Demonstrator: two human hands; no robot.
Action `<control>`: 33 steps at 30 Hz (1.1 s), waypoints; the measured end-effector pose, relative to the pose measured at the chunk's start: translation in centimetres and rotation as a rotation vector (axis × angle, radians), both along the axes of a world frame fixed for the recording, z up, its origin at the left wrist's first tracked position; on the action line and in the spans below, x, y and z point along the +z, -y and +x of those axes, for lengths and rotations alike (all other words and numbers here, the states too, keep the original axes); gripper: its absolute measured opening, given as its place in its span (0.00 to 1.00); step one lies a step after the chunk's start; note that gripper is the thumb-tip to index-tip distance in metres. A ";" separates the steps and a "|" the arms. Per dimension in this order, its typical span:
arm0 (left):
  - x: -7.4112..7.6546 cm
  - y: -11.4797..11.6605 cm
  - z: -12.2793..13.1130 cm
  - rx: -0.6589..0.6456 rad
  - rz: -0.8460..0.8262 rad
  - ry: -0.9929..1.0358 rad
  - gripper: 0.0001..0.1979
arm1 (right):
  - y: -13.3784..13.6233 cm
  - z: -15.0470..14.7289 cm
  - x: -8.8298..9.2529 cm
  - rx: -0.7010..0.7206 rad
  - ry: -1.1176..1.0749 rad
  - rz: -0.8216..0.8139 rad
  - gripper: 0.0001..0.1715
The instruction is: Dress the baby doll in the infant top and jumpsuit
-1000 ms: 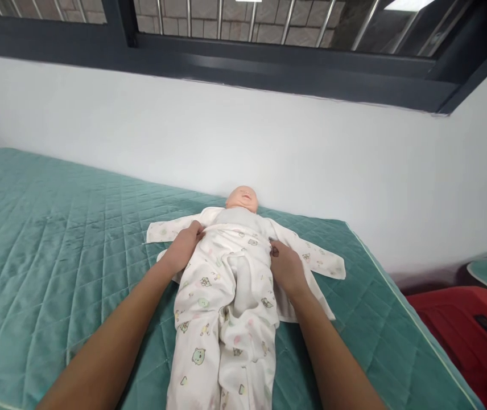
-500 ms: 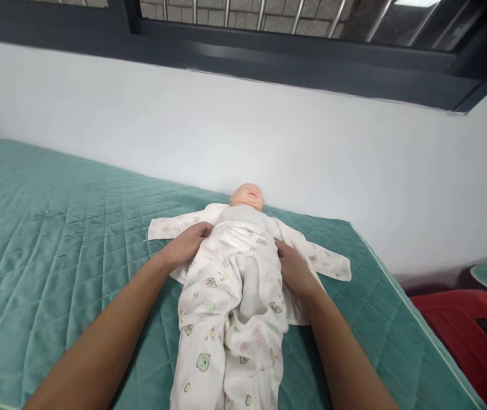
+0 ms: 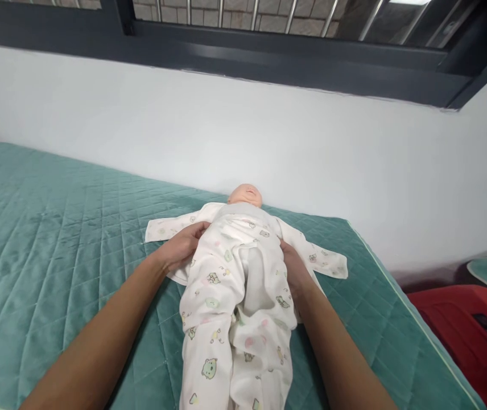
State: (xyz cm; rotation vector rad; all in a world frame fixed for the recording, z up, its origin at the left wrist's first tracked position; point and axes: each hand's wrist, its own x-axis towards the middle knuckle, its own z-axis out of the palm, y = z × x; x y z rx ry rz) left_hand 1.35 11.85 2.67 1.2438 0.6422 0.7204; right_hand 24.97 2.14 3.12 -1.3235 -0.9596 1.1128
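A baby doll [image 3: 244,195] lies on its back, head toward the wall. White baby pants [image 3: 213,290] with small animal prints cover its legs and reach up over its grey-white middle. Beneath the doll a matching printed baby shirt [image 3: 329,262] is spread, both sleeves stretched out sideways. My left hand [image 3: 186,244] pinches the pants' waist at the left side, fingers curled. On the opposite side my right hand [image 3: 294,266] grips the waist too, its fingertips partly hidden behind the cloth. Through the open crotch of the pants, a grey-white surface shows.
A green quilted cover [image 3: 77,245] lies under the doll, its edge running down on the right. Behind stands a white wall [image 3: 184,125] below a dark window frame [image 3: 269,57] with metal bars. A red plastic object [image 3: 461,324], perhaps a chair, is at the lower right.
The pants' legs have shifted slightly to the right, and my right hand sits a little lower beside the waist. My left hand keeps its hold. The view has turned slightly.
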 end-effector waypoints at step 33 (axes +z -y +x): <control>1.2 1.2 1.0 -0.007 -0.040 -0.087 0.13 | 0.0 1.0 -0.9 0.048 0.194 0.109 0.21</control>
